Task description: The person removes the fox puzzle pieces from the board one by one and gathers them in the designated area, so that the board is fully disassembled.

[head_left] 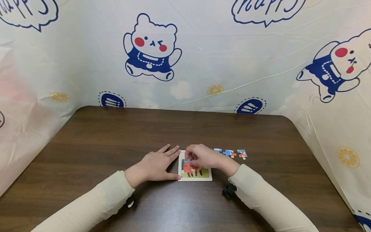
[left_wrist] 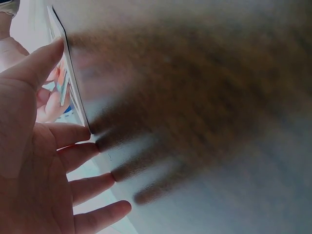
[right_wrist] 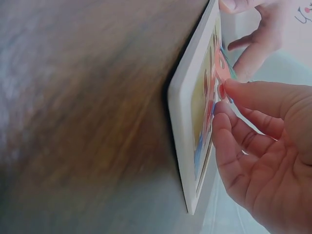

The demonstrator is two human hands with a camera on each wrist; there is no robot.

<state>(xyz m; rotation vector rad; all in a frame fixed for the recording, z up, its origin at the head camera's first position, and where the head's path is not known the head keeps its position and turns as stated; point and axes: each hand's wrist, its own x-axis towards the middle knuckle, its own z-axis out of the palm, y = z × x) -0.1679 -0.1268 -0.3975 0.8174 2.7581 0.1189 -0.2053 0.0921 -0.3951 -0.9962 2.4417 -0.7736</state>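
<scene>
A small jigsaw puzzle in a white frame (head_left: 195, 180) lies flat on the brown table, its picture showing a red animal on green ground. My left hand (head_left: 155, 164) rests beside it with straight, spread fingers; thumb and fingertips touch the frame's left edge. Over the upper left of the picture, my right hand (head_left: 204, 156) pinches a puzzle piece (right_wrist: 222, 68) between thumb and fingers. That piece is tilted up from the picture in the right wrist view, with red and blue-green parts. My fingers hide much of the picture's upper part in the head view.
Several loose puzzle pieces (head_left: 230, 153) with blue and orange print lie right of the frame. The dark wooden table (head_left: 130, 129) ends at a patterned cloth wall (head_left: 191, 64) behind and on both sides. A black wrist device (head_left: 229, 191) hangs under the right sleeve.
</scene>
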